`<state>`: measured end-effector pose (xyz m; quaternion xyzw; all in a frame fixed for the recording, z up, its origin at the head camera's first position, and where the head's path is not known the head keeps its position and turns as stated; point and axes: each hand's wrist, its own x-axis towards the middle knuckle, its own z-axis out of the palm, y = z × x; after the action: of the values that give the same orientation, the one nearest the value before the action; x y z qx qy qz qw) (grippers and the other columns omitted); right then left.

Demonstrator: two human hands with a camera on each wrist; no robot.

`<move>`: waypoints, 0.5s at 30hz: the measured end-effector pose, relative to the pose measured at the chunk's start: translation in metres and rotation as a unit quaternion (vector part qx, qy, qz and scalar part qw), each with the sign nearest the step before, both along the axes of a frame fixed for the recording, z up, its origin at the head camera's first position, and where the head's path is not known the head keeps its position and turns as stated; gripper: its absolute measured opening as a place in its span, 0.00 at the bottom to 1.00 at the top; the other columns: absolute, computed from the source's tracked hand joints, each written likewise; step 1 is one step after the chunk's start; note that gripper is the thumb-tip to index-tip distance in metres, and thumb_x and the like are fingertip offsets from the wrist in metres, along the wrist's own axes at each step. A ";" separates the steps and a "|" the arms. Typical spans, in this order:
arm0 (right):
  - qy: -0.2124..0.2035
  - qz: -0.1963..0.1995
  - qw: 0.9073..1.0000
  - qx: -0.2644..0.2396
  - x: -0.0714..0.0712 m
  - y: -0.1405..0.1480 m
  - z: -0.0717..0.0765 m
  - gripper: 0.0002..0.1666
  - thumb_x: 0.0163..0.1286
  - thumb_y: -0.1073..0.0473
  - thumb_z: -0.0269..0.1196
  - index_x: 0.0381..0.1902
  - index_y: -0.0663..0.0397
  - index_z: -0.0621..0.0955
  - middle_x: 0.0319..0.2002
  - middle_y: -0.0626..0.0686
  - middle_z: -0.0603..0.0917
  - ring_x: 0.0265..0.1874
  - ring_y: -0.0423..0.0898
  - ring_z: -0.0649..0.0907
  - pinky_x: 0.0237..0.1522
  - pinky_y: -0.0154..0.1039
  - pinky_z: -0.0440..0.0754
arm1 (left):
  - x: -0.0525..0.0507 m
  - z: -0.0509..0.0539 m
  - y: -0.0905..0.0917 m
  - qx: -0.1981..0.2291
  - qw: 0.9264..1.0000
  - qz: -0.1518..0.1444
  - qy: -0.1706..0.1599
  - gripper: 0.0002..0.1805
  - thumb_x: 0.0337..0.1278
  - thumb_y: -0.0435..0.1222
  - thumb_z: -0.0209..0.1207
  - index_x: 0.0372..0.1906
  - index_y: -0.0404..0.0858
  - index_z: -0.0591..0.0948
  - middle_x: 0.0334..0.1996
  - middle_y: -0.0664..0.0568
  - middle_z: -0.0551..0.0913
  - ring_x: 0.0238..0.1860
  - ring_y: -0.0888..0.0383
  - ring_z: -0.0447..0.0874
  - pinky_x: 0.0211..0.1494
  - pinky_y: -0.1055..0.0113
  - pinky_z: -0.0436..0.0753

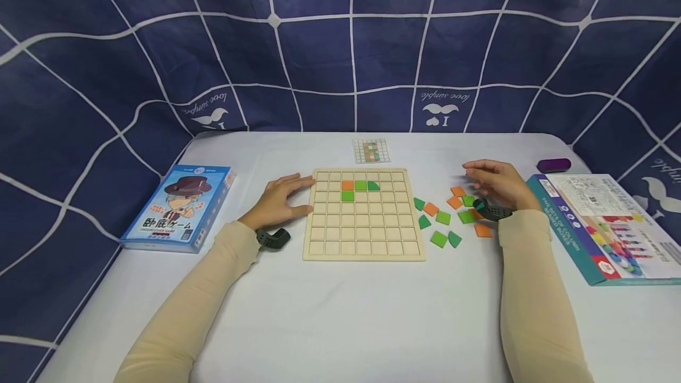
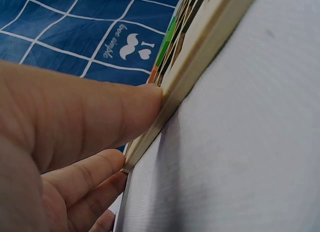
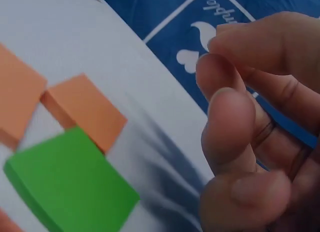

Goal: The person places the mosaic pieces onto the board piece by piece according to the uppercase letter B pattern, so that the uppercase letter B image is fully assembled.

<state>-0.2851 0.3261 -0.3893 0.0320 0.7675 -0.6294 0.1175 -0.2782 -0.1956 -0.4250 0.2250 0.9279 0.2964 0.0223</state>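
Note:
A wooden grid board [image 1: 364, 235] lies in the middle of the table. Set in its upper cells are an orange square tile [image 1: 347, 185], two green square tiles [image 1: 360, 185] and a rounded green tile [image 1: 373, 185]. My left hand [image 1: 279, 198] rests at the board's left edge, thumb and fingertips touching its side with the fingers extended. Over the far end of a loose pile of tiles hovers my right hand [image 1: 499, 183], fingers loosely bent and holding nothing. Below it, in the right wrist view, are a green square tile [image 3: 72, 184] and an orange tile [image 3: 89, 111].
Several orange and green tiles [image 1: 439, 239] lie scattered right of the board. Behind the board is a small pattern card [image 1: 372, 151]. A blue game box [image 1: 178, 208] stands at left; a larger box [image 1: 612, 229] and a purple object [image 1: 554, 165] are at right.

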 end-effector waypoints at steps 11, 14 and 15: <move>-0.017 0.028 0.988 0.152 0.004 0.005 -0.010 0.26 0.79 0.55 0.69 0.69 0.60 0.82 0.34 0.38 0.83 0.34 0.42 0.76 0.35 0.32 0.76 | 0.000 -0.001 -0.002 0.002 1.000 -0.002 -0.002 0.39 0.66 0.43 0.72 0.79 0.38 0.74 0.80 0.42 0.71 0.84 0.39 0.57 0.84 0.38 0.50; -0.019 0.031 0.985 0.169 0.003 0.002 -0.010 0.29 0.77 0.54 0.72 0.69 0.63 0.81 0.34 0.38 0.84 0.35 0.42 0.77 0.36 0.33 0.76 | -0.001 -0.001 -0.001 -0.001 1.000 -0.002 0.000 0.39 0.66 0.43 0.72 0.79 0.38 0.75 0.80 0.42 0.71 0.84 0.39 0.57 0.84 0.38 0.50; -0.019 0.031 0.984 0.172 0.003 0.002 -0.010 0.30 0.76 0.54 0.72 0.69 0.64 0.81 0.34 0.39 0.84 0.35 0.42 0.77 0.36 0.33 0.76 | -0.001 -0.001 0.000 -0.001 1.000 -0.002 0.001 0.39 0.66 0.43 0.72 0.79 0.38 0.75 0.80 0.42 0.71 0.84 0.39 0.57 0.84 0.38 0.50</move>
<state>-0.2826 0.3277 -0.3996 0.0397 0.8624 -0.4836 0.1441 -0.2790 -0.1961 -0.4257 0.2271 0.9278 0.2952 0.0226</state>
